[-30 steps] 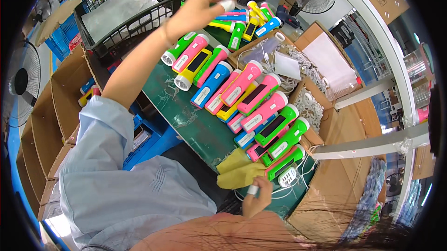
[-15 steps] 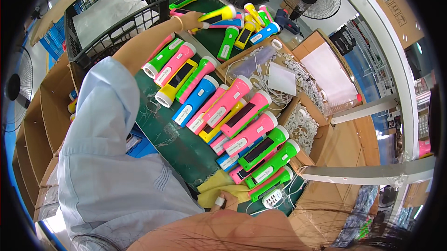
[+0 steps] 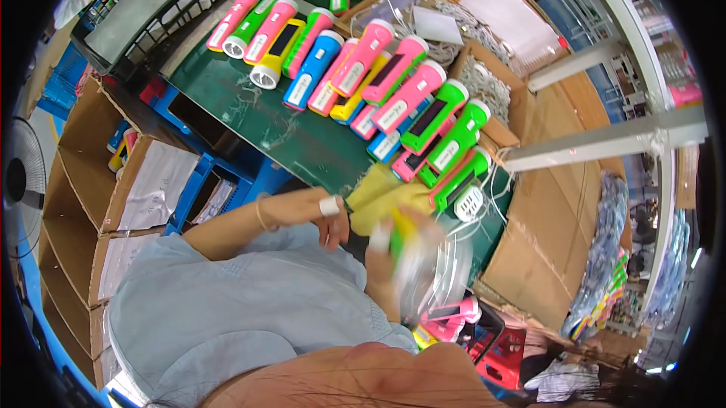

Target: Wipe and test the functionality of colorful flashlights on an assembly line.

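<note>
My right hand [image 3: 412,245], smeared by motion, is closed around a yellow and green flashlight [image 3: 404,228] near the table's front edge. To its left, my left hand [image 3: 327,219] hangs with bent, slightly parted fingers and nothing visible in them; a white wrap circles one finger. A yellow cloth [image 3: 382,200] lies on the green table [image 3: 295,155] just beyond both hands. Behind it runs a slanting row of flashlights in pink, green, blue and yellow, partly stacked, among them a blue flashlight [image 3: 314,71] and a green flashlight [image 3: 435,117].
A black crate [image 3: 162,26] stands at the far left. Boxes along the right hold white cables [image 3: 484,90]. A white multi-port block [image 3: 469,202] with wires sits at the row's near end. Cardboard shelves [image 3: 76,219] stand left; a red container [image 3: 503,359] is low right.
My left hand has come back from the far flashlights to near my body. The yellow and green flashlight is now in my right hand, off the cloth. The view has tilted lower.
</note>
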Motion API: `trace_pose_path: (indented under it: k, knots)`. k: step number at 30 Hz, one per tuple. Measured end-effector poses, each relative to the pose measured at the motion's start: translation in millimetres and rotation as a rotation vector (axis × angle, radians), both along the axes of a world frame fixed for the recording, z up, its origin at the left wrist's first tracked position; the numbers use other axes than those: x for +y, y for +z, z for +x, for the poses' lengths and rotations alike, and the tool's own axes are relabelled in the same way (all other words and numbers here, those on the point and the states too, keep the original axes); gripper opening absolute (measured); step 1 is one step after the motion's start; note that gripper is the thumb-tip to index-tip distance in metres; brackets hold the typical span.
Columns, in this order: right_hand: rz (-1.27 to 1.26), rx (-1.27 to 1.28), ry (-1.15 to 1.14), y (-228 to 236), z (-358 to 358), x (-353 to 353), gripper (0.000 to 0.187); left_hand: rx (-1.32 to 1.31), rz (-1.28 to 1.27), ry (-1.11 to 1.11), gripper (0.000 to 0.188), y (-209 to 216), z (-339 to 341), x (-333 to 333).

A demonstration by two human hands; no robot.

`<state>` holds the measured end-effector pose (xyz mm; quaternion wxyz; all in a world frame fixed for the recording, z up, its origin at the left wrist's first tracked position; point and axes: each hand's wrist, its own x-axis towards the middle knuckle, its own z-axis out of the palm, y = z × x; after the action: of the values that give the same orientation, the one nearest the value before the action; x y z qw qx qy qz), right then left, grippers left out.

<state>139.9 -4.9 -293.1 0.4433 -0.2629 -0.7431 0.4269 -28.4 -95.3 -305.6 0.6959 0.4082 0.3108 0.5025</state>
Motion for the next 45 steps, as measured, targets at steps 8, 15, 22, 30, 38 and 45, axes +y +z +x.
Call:
trace_pose_path:
  k: [8, 15, 22, 30, 38, 45]
  knots:
    - [-0.359, -0.284, 0.27, 3.4, 15.3, -19.9, 0.033, -0.164, -0.086, 0.397, 0.04, 5.9, 40.3, 18.2]
    - [0.549, -0.721, -0.438, -2.1, 48.7, 40.9, 0.039, -0.375, -0.226, 0.273, 0.025, 34.9, 35.3, 51.8]
    - [0.321, -1.095, -0.491, -9.2, 69.3, 60.0, 0.028, -0.533, -0.303, 0.214, 0.028, 47.6, 29.1, 68.2]
    - [0.504, -0.929, -0.489, -36.2, 69.3, 65.7, 0.026, -0.436, -0.284, 0.262, 0.029, 50.3, 30.7, 71.3]
    - [0.341, -0.674, -0.547, -38.1, 56.9, 74.5, 0.012, -0.333, -0.236, 0.322, 0.023, 42.9, 34.6, 69.1]
    - [-0.059, -0.324, -0.435, -20.4, 73.1, 49.2, 0.011, -0.503, -0.323, 0.267, 0.028, 38.2, 30.5, 69.0]
